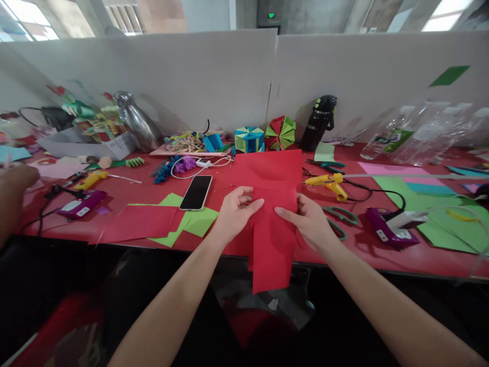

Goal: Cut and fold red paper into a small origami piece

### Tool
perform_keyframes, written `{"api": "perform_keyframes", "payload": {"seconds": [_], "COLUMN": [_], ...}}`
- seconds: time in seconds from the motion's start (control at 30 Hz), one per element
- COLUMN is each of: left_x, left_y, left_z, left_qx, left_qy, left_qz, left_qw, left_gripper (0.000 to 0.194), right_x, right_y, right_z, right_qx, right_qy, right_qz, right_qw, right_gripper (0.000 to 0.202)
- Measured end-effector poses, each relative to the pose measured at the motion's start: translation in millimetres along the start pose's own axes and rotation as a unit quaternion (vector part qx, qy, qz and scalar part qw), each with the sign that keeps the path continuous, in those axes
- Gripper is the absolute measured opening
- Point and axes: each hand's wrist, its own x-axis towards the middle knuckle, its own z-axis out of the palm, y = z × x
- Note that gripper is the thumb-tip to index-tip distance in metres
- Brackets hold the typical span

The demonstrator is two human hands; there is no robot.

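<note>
The fingers of the left hand (237, 211) and the right hand (313, 221) pinch one red paper strip (273, 255) at its two sides, thumbs on its face. The strip hangs past the front edge of the table (225, 247), in front of a wider red sheet (267, 165).

Around it are two yellow glue guns (326, 181), two purple power sockets (389, 229), one phone (196, 192), one pair of scissors (346, 216) near the right hand, one pair of pliers (328, 165), two folded paper ornaments (280, 133), one metal jug (137, 122), one black bottle (319, 122) and several clear bottles (426, 137), too overlapped to count.

Both forearms reach forward from the lower corners and converge, the wrists over the table edge, the palms turned inward. Another person's hand (17, 186) is at the far left, blurred.

The tabletop is red and crowded with coloured paper (454, 224). A pale partition (183, 76) stands behind, with bright windows and a green lit sign (271, 15) beyond.
</note>
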Motion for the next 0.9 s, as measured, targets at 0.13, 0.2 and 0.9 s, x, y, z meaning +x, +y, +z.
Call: {"api": "perform_keyframes", "payload": {"seconds": [0.13,0.2,0.9], "left_x": [0,-1,-10], "left_y": [2,3,9], "left_z": [-1.5,-1.2,1.4], "left_qx": [0.031,0.026,-0.013], "left_qy": [0.013,0.001,-0.025], "left_qz": [0.011,0.014,0.0], "left_qw": [0.999,1.0,1.0], "left_gripper": [0.037,0.036,0.032], "right_x": [-3,-4,-6], "right_y": [-6,-10,-12], "right_z": [3,3,5], "right_qx": [-0.001,0.015,0.013], "right_qy": [-0.011,-0.024,0.003], "right_qz": [0.009,0.029,0.021], "right_qw": [1.0,0.999,1.0], "right_gripper": [0.049,0.047,0.036]}}
